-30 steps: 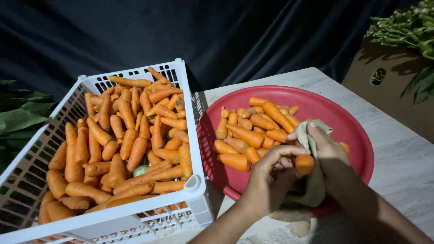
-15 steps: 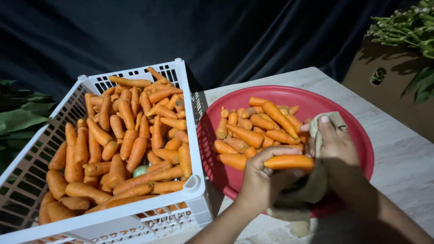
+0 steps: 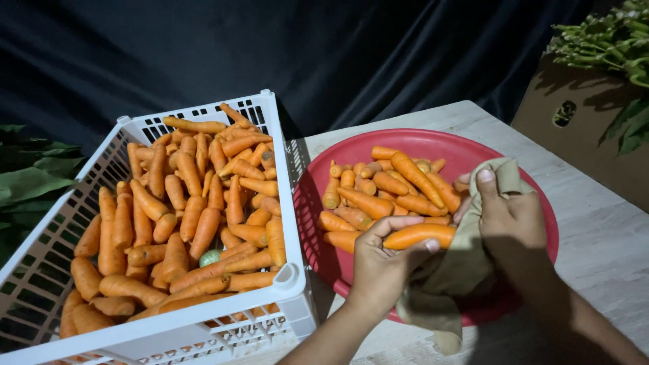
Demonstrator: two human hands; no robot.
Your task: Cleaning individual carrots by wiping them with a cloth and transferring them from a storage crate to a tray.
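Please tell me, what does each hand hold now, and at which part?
The left hand holds a carrot at its left end, fingers around it. The right hand grips a beige cloth near its upper edge, against the carrot's other end.

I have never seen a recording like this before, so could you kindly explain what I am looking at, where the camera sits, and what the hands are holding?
There is no machine here: a person works with two bare hands. The single picture comes from a camera worn on that person's head, looking down at the hands. The left hand grips one carrot by its end, held roughly level. The right hand holds a beige cloth that lies against the carrot and hangs down below it. Both hands are over a red round tray with a heap of carrots in it, standing on a pale table. To the left stands a white slotted crate, full of many more carrots. Green leaves lie at the far left and top right.
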